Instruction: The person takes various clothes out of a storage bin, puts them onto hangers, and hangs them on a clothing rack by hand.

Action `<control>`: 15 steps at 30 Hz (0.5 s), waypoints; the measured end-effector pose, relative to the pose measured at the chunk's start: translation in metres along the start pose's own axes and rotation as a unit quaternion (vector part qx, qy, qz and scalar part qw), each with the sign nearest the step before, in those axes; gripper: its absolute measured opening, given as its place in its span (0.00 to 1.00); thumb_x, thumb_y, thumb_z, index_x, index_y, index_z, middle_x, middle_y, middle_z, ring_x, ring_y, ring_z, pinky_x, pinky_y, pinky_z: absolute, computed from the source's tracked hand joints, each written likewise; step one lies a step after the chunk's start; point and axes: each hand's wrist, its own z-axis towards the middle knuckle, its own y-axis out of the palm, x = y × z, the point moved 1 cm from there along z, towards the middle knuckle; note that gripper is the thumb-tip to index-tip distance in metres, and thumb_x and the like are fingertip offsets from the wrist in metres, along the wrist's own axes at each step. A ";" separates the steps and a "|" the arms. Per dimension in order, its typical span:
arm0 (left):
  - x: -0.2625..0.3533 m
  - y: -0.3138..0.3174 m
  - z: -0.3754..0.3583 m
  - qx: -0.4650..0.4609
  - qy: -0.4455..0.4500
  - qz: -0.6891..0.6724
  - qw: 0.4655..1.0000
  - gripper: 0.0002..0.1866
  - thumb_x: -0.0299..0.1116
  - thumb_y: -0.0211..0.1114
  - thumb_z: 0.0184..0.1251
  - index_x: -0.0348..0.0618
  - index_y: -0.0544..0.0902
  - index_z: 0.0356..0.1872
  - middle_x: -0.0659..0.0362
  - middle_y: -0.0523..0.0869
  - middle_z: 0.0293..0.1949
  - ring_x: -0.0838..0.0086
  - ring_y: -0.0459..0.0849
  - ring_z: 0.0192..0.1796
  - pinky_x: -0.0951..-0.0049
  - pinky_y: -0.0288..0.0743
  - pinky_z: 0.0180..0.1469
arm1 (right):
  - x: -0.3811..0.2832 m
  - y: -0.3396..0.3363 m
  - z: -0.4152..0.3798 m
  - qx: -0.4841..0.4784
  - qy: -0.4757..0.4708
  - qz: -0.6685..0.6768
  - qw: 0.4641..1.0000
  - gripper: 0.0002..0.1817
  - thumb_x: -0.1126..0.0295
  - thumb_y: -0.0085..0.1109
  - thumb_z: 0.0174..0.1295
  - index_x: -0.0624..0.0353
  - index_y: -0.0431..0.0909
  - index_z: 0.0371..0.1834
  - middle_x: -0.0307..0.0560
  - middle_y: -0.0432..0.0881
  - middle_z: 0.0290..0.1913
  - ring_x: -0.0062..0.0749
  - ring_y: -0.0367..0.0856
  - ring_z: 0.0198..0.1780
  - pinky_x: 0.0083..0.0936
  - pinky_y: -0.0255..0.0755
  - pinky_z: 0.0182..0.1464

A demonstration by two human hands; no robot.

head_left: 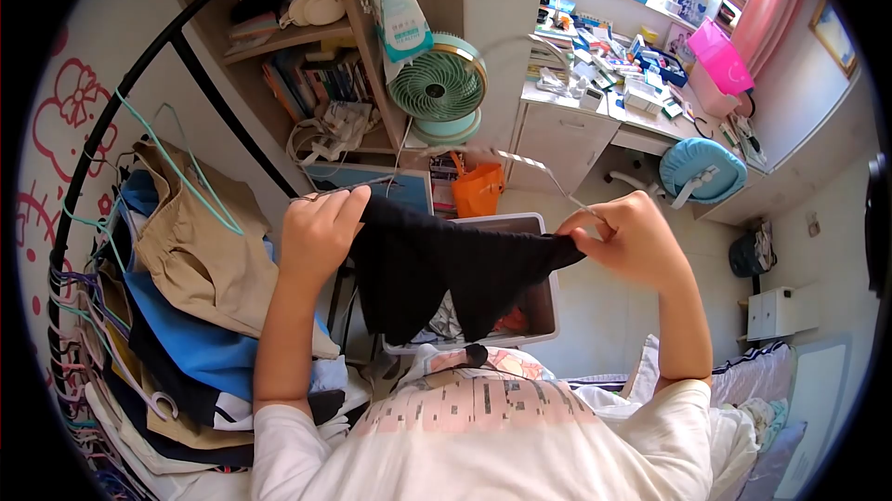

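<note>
A black garment [437, 264] hangs stretched between my two hands in front of my chest. My left hand [325, 227] is closed round its upper left corner and one end of a thin hanger. The fingers of my right hand [623, 236] pinch the garment's right corner beside the other end of the hanger [530, 162], which is blurred at the top. Below the cloth stands a light plastic bin [550, 301] with silver and red items inside, partly hidden by the garment.
Clothes [200, 259] hang on a black rack [223, 87] at the left. A green fan [437, 87] and an orange bag [478, 188] are ahead. A cluttered desk [650, 125] and blue stool [703, 169] stand at the back right. Bedding [743, 389] lies at the lower right.
</note>
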 end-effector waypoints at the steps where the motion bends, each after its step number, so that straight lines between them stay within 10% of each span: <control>1: 0.001 -0.001 -0.002 -0.025 -0.021 0.004 0.999 0.20 0.31 0.67 0.45 0.41 0.79 0.43 0.61 0.76 0.25 0.71 0.80 0.27 0.69 0.71 0.29 | 0.004 -0.004 -0.001 0.005 0.002 -0.054 0.999 0.09 0.71 0.65 0.49 0.47 0.88 0.35 0.40 0.69 0.11 0.30 0.69 0.13 0.26 0.63 0.21; 15: 0.004 0.029 -0.029 -0.029 -0.051 0.005 0.998 0.17 0.27 0.65 0.50 0.39 0.79 0.45 0.58 0.81 0.35 0.65 0.84 0.41 0.68 0.80 0.43 | 0.031 -0.005 -0.006 0.033 -0.071 -0.109 0.991 0.14 0.60 0.72 0.49 0.58 0.79 0.23 0.46 0.75 0.16 0.38 0.74 0.20 0.30 0.66 0.25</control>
